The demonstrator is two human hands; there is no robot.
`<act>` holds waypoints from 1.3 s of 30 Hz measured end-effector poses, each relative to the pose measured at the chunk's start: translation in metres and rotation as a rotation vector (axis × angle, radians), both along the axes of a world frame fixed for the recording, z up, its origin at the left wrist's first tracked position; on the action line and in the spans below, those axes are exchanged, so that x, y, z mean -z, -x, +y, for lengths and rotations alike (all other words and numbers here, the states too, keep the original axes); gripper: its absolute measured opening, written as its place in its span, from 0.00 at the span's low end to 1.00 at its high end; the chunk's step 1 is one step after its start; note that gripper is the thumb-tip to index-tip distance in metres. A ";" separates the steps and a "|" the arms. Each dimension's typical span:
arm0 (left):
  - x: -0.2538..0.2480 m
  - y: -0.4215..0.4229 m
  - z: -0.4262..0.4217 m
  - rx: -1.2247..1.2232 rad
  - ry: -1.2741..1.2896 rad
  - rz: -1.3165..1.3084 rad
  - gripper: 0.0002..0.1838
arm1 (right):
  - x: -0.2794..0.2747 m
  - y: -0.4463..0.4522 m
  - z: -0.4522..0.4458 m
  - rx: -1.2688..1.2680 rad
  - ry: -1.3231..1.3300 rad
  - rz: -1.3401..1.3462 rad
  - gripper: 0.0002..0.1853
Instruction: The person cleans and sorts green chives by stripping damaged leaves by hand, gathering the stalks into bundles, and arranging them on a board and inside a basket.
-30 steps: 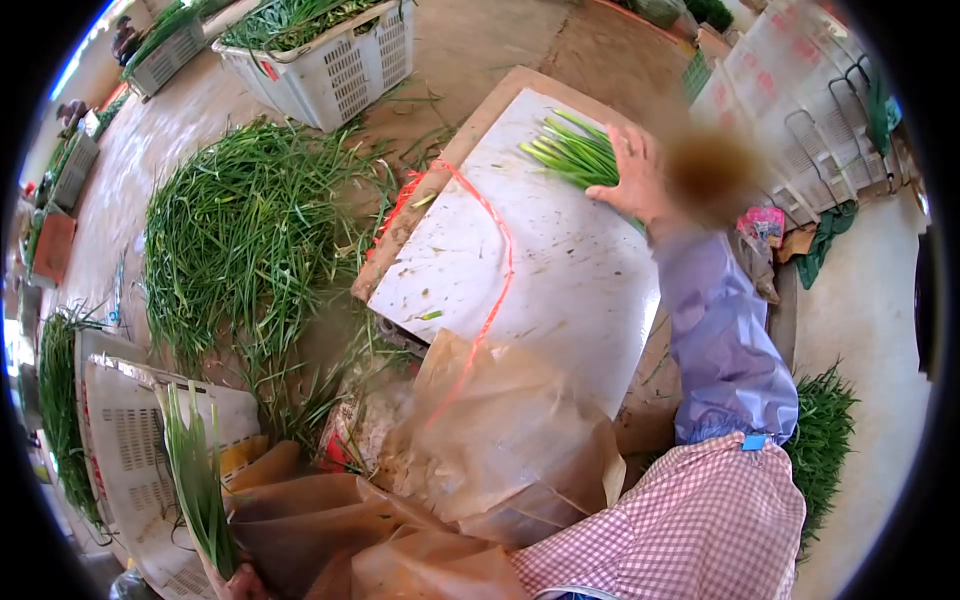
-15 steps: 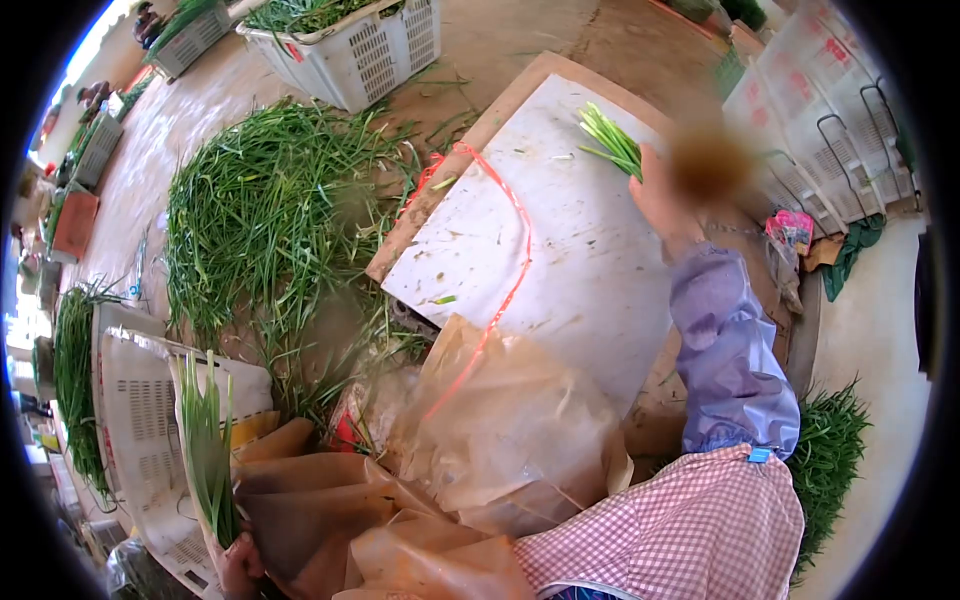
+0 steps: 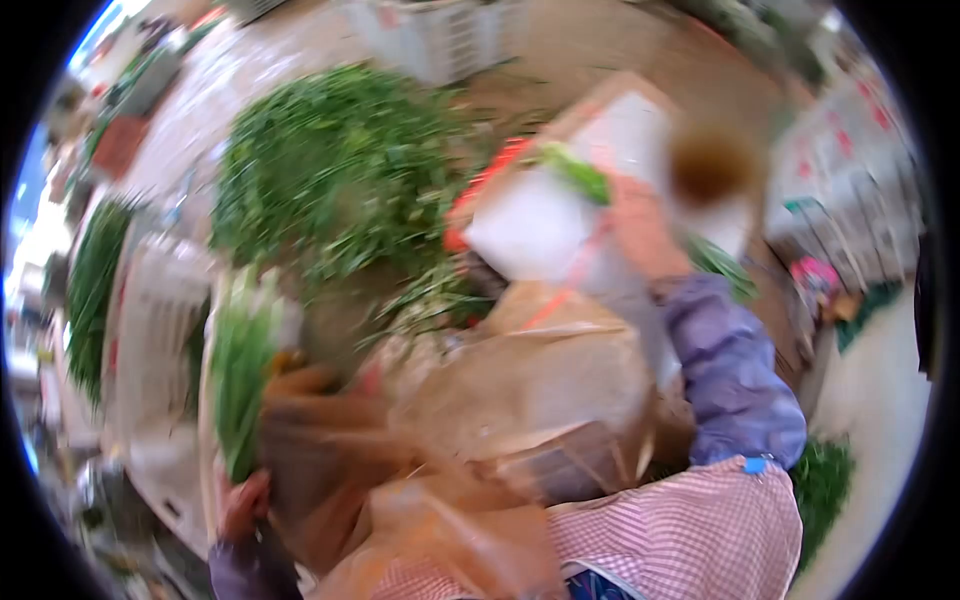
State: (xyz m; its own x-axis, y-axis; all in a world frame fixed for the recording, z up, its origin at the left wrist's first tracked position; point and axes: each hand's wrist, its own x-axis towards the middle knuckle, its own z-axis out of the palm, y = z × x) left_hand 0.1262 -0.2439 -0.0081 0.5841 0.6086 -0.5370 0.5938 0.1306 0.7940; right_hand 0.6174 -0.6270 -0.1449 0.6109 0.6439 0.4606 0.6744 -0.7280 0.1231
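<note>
At the lower left, my left hand (image 3: 243, 503) is closed round the lower part of an upright bunch of chives (image 3: 243, 380), its pale ends pointing up. My right hand (image 3: 640, 228), smeared by motion, grips a smaller bunch of chives (image 3: 577, 175) above a white-topped board (image 3: 525, 225). The pale ends stick out to the left of the fingers and green leaves trail out to the right. Across the board runs a red string (image 3: 565, 290), partly hidden by my right hand. Brown plastic sheeting (image 3: 540, 375) covers the board's near side and my lap.
A large heap of loose chives (image 3: 330, 170) lies on the floor left of the board. White crates stand beyond it (image 3: 440, 45), at the left (image 3: 160, 320) and at the right (image 3: 850, 170). More greens (image 3: 822, 495) lie by my right side.
The view has shifted, and the scene is blurred. My right hand with its small bunch has come nearer and turned, so the leaves now show on its right. My left hand still holds its bunch.
</note>
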 end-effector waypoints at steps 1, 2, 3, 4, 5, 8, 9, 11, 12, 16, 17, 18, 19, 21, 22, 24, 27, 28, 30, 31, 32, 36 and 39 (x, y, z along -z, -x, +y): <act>-0.012 -0.005 -0.006 0.090 -0.051 0.033 0.09 | -0.030 0.010 0.008 0.141 -0.021 0.362 0.30; -0.009 0.004 -0.003 0.115 -0.135 0.082 0.07 | -0.042 0.010 0.014 0.233 0.027 0.392 0.30; -0.011 0.008 -0.003 0.129 -0.218 0.112 0.06 | -0.054 0.010 0.019 0.324 0.081 0.422 0.29; -0.011 0.010 -0.008 0.068 -0.272 0.044 0.07 | -0.057 0.019 0.022 0.289 0.107 0.311 0.29; -0.010 0.015 -0.007 0.032 -0.284 0.057 0.07 | -0.060 0.023 0.026 0.273 0.129 0.190 0.29; -0.019 0.021 -0.004 0.157 -0.583 -0.002 0.09 | -0.088 0.054 0.077 -0.273 -0.269 0.366 0.25; -0.022 0.022 -0.004 0.144 -0.591 0.005 0.09 | -0.119 0.081 0.102 -0.351 -0.230 0.730 0.23; -0.021 0.024 -0.006 0.082 -0.653 -0.060 0.11 | -0.161 0.145 0.157 -0.592 -0.188 1.365 0.19; -0.018 0.032 -0.005 0.095 -0.694 -0.016 0.13 | -0.158 0.167 0.177 -0.775 -0.163 1.642 0.22; 0.003 0.054 -0.016 0.203 -1.154 0.112 0.17 | -0.093 0.253 0.251 -0.901 -0.104 2.173 0.44; 0.007 0.061 -0.023 0.194 -1.137 0.126 0.17 | -0.080 0.274 0.265 -0.676 -0.202 2.400 0.44; 0.012 0.068 -0.031 0.200 -1.163 0.191 0.21 | -0.067 0.290 0.279 -0.792 -0.449 2.546 0.41; 0.015 0.075 -0.038 0.207 -1.189 0.258 0.25 | -0.057 0.303 0.289 -0.905 -0.721 2.669 0.38; 0.016 0.084 -0.049 0.292 -1.224 0.369 0.28 | -0.075 0.317 0.295 -0.700 -0.941 2.720 0.33; 0.013 0.086 -0.055 0.354 -1.238 0.393 0.29 | -0.081 0.320 0.294 -0.490 -1.173 2.725 0.28; 0.009 0.088 -0.062 0.467 -1.234 0.410 0.31 | -0.071 0.321 0.301 -0.486 -1.265 2.759 0.25; 0.004 0.092 -0.061 0.561 -1.153 0.380 0.31 | -0.065 0.326 0.307 -0.431 -1.393 2.771 0.17; -0.006 0.094 -0.059 0.602 -1.021 0.378 0.34 | -0.058 0.327 0.307 -0.403 -1.390 2.768 0.15; -0.031 0.095 -0.051 0.691 -0.857 0.332 0.43 | -0.058 0.324 0.303 -0.446 -1.380 2.761 0.12; -0.044 0.096 -0.045 0.772 -0.697 0.289 0.52 | -0.065 0.323 0.300 -0.403 -1.379 2.739 0.12; -0.056 0.094 -0.037 0.812 -0.681 0.286 0.52 | -0.067 0.320 0.298 -0.459 -1.358 2.732 0.11; -0.058 0.083 0.008 0.587 -0.714 -0.129 0.51 | -0.089 0.322 0.289 -0.524 -1.284 2.702 0.11; -0.008 0.042 0.006 0.269 -0.084 -0.593 0.53 | -0.103 0.332 0.282 -0.712 -1.232 2.740 0.10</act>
